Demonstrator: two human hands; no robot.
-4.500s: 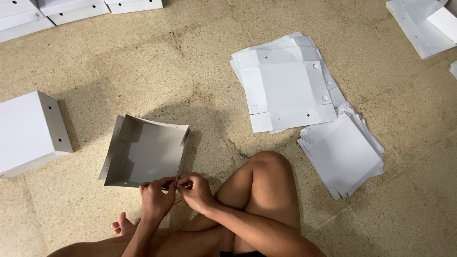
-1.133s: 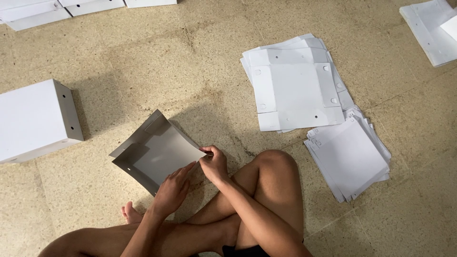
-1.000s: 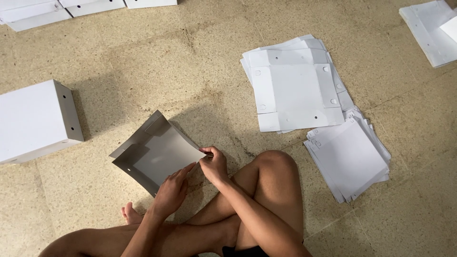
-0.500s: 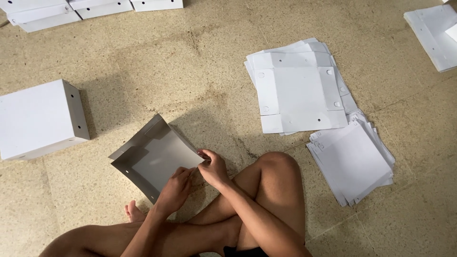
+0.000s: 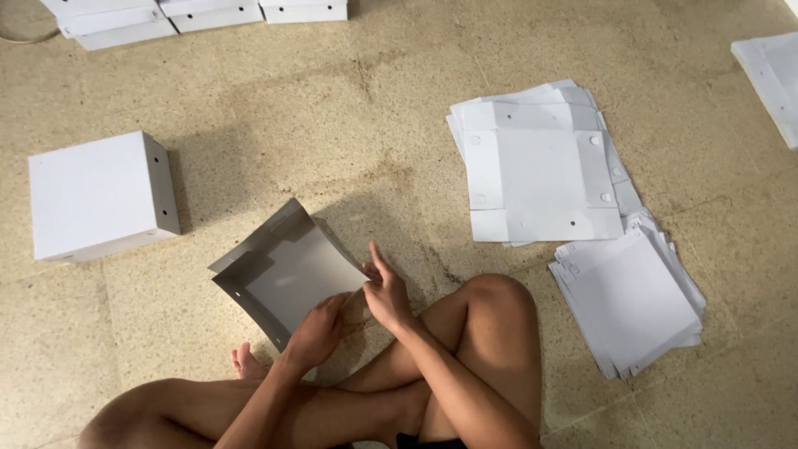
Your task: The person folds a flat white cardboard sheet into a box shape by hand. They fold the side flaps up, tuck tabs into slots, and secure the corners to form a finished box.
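Note:
I sit cross-legged on the floor with a grey-white flat cardboard box blank (image 5: 283,274) held in front of my knees. It is curved, with a folded flap along its upper left edge. My left hand (image 5: 314,331) grips its near corner from below. My right hand (image 5: 384,287) holds the blank's right edge, index finger stretched upward.
A folded white box (image 5: 98,195) stands at the left. A stack of flat white blanks (image 5: 536,170) lies right of centre, a second stack (image 5: 632,299) below it beside my knee. More white boxes (image 5: 199,15) line the top edge, another pile (image 5: 769,71) at the top right.
The blank has been turned counter-clockwise and tipped, its flap now at the upper left. Both hands shifted along its near edge; my right index finger has straightened.

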